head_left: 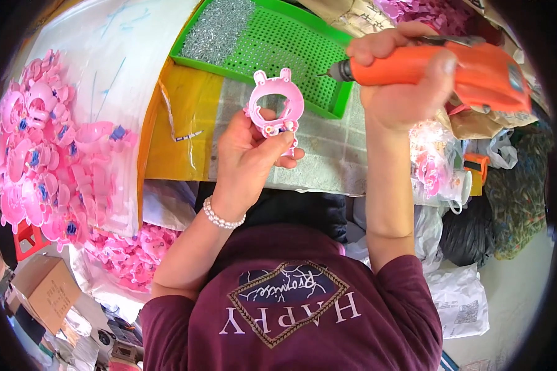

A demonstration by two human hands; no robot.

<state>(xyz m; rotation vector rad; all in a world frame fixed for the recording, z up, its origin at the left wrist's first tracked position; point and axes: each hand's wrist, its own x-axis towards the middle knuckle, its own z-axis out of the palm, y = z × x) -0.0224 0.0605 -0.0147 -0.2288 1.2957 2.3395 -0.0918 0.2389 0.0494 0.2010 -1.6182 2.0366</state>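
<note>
My left hand (250, 145) is closed on a pink plastic ring-shaped part (295, 102) with two small ears, thumb pressed near small fittings at its lower end. A beaded bracelet circles that wrist. Raised at the right, my right hand (408, 93) grips an orange electric screwdriver (396, 65), slightly blurred. Its dark chuck and thin bit point left, apart from the pink part. Behind both hands lies a green perforated tray (278, 55), with a heap of small silvery screws (220, 28) at its left end.
Many pink parts, some with blue pieces, are piled on a white surface (105, 49) at the left. More pink parts (133, 250) fill a bag below it. A cardboard box (46, 290) stands lower left. Plastic bags, including a black one (467, 229), sit at the right.
</note>
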